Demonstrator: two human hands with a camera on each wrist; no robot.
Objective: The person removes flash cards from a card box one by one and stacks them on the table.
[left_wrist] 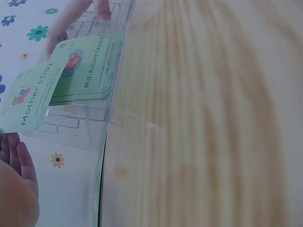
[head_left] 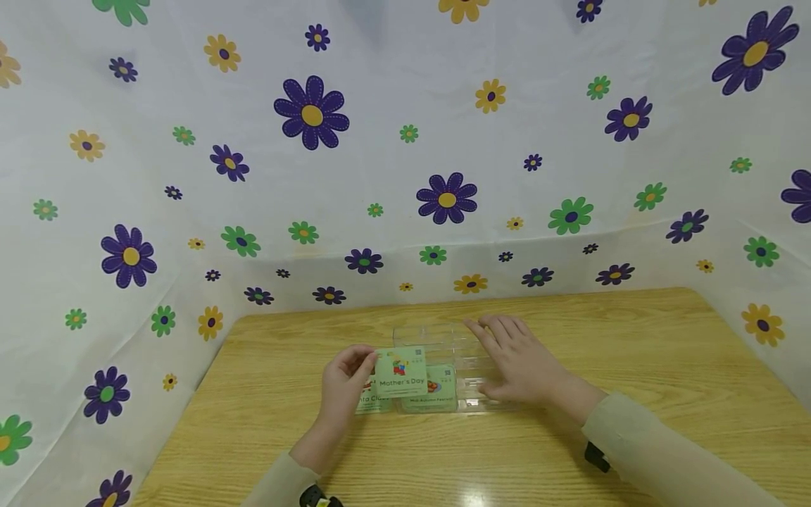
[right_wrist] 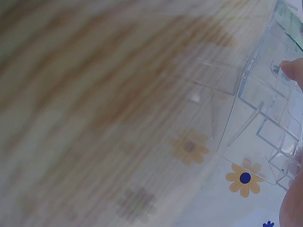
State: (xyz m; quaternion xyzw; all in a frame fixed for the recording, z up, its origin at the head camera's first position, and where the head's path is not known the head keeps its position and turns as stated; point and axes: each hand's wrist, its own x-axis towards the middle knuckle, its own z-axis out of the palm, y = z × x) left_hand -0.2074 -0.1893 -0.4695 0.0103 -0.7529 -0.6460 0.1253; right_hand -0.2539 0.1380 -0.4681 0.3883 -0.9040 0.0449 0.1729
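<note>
My left hand (head_left: 342, 384) pinches a pale green card printed "Mother's Day" (head_left: 402, 372) between thumb and fingers. It overlaps the front left of a clear tiered plastic card holder (head_left: 472, 405). In the holder's front left slot stands a small stack of "Mid-Autumn Festival" cards (left_wrist: 97, 71), partly covered by the held card in the head view. My right hand (head_left: 526, 362) spreads over the holder's right side, thumb at the front tier, fingers reaching to the back. Beside the holder's left end is another green card (head_left: 374, 404), mostly hidden by my left hand.
A wooden table (head_left: 266, 451) carries everything. White cloth with purple, green and yellow flowers (head_left: 312, 115) hangs behind it and along both sides. Both wrists wear black straps (head_left: 595, 456) over light sleeves.
</note>
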